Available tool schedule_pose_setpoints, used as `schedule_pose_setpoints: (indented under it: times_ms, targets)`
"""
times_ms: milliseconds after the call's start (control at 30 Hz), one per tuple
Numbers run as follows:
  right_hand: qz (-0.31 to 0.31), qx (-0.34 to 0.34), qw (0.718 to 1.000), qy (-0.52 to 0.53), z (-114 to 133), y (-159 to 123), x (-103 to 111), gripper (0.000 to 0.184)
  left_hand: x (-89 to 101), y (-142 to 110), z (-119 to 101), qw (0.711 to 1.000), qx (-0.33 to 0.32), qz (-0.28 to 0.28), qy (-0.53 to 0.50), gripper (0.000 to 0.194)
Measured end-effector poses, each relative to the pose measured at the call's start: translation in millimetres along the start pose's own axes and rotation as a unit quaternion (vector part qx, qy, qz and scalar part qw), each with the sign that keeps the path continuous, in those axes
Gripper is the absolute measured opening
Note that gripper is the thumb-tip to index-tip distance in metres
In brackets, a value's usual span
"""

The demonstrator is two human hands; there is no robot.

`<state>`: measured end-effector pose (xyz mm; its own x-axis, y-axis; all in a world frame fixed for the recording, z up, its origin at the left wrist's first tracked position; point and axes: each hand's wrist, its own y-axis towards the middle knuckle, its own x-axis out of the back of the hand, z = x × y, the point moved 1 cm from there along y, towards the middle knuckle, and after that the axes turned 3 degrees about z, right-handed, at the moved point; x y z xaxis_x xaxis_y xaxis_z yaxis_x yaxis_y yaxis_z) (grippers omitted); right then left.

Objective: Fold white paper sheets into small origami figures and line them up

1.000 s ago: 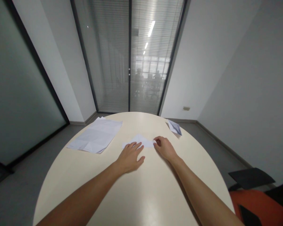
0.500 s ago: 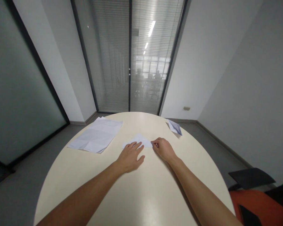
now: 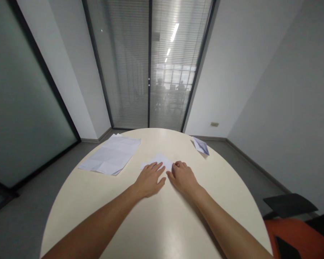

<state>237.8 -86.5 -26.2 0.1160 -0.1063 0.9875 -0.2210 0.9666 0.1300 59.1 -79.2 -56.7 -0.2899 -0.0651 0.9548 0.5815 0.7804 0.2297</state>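
A small folded white paper [image 3: 160, 158] with a peaked top lies on the round table, partly covered by my hands. My left hand [image 3: 148, 181] is open, its spread fingers resting flat over the paper's lower left part. At the right corner of the paper is my right hand [image 3: 183, 177], with fingers curled down against that corner. Its thumb points left, close to my left thumb. The right corner itself is hidden under the fingers.
Several white sheets [image 3: 112, 153] lie stacked on the table's left side. Toward the far right edge lies another folded paper [image 3: 201, 146]. The cream round table [image 3: 162, 223] stands before a glass partition [image 3: 129, 72] with blinds. An orange chair [image 3: 291, 233] with black armrests is at right.
My right hand has moved slightly left and toward me, from pinching the paper's raised right corner to curling its fingers down over it. My left hand has stayed in place.
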Motion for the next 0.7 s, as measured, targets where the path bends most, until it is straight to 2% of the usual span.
schedule_pose_setpoints:
  times_ms: [200, 300, 533, 700]
  targets:
    - [0.056, -0.021, 0.998, -0.026, 18, -8, -12, 0.065, 0.3, 1, 0, 1.0, 0.014, 0.017, 0.019, 0.051]
    - [0.077, -0.024, 0.997, -0.02, 18, -8, -14, 0.068, 0.9, 1, 0, 0.999, 0.015, 0.02, 0.027, 0.051]
    - [0.08, -0.032, 0.996, -0.008, 17, -7, -7, 0.069, -4.0, 3, 3, 1.0, 0.02, 0.001, 0.011, 0.048]
    - [0.085, -0.047, 0.995, -0.025, 16, -6, -4, 0.072, 0.1, 6, 17, 0.996, 0.075, -0.033, 0.028, 0.041]
